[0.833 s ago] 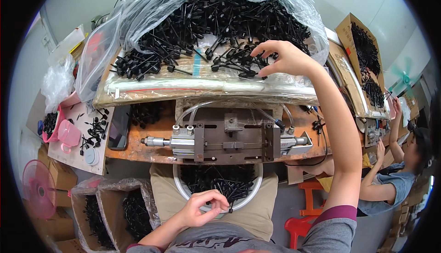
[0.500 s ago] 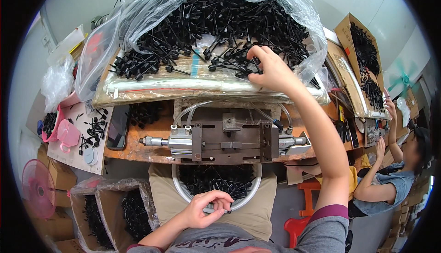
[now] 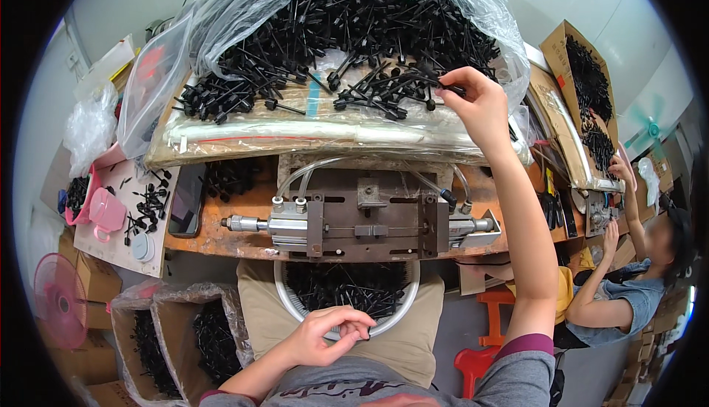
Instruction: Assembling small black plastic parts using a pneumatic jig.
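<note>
My right hand (image 3: 480, 108) is at the right front of a heap of black stemmed plastic parts (image 3: 354, 34). Its thumb and fingers are closed on one of them, a black stemmed part (image 3: 452, 89). Low in front of me, my left hand (image 3: 330, 335) is curled at the near rim of a white round basin (image 3: 278, 289). A small black tip shows at its fingertips; the rest is hidden by the fingers. More black parts (image 3: 347, 289) fill the basin on my lap. Between the hands stands a metal clamping fixture (image 3: 369, 219) with two cylinders.
Clear plastic sheeting (image 3: 509, 30) surrounds the heap. Air hoses (image 3: 305, 178) curve behind the fixture. Lined boxes (image 3: 159, 348) of black parts stand lower left; a pink cup (image 3: 108, 211) and phone (image 3: 187, 204) lie left. A co-worker (image 3: 617, 281) works at the right beside a red stool (image 3: 473, 366).
My right hand has moved right and closed on a black stemmed part; before, its fingers were apart over the heap. My left hand has stayed nearly in place.
</note>
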Demonstrator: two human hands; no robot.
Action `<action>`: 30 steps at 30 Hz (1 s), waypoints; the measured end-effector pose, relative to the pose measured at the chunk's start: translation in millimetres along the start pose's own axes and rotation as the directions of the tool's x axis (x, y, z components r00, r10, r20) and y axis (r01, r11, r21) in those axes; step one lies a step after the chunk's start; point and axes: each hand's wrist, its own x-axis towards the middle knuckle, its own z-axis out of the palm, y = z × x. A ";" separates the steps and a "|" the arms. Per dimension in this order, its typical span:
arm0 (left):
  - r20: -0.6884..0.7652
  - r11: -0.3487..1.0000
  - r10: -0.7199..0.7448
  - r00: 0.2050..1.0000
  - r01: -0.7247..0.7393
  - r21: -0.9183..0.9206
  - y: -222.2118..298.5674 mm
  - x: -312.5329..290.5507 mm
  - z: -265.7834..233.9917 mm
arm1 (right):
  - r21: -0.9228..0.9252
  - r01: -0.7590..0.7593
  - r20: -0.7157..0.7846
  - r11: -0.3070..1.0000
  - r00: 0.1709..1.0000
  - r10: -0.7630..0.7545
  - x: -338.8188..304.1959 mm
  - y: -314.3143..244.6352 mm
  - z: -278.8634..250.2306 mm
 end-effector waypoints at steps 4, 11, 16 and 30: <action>-0.003 1.000 0.014 1.000 -0.014 0.019 4.1 6.6 1.2 | 0.291 -0.162 0.009 0.943 0.986 0.166 -0.5 1.2 -3.9; 0.004 0.999 0.038 0.999 -0.038 0.028 6.6 9.0 4.2 | 0.444 -0.213 -0.048 0.871 0.964 0.260 9.8 10.2 -7.9; 0.024 0.997 0.050 0.998 -0.051 0.057 10.0 10.8 2.7 | 0.374 -0.134 -0.126 0.918 0.973 0.193 5.8 18.1 -16.1; -0.348 0.996 0.062 0.935 -0.035 0.082 46.7 60.1 -11.8 | -0.382 0.779 0.277 0.497 0.610 -0.743 -173.0 -52.4 39.8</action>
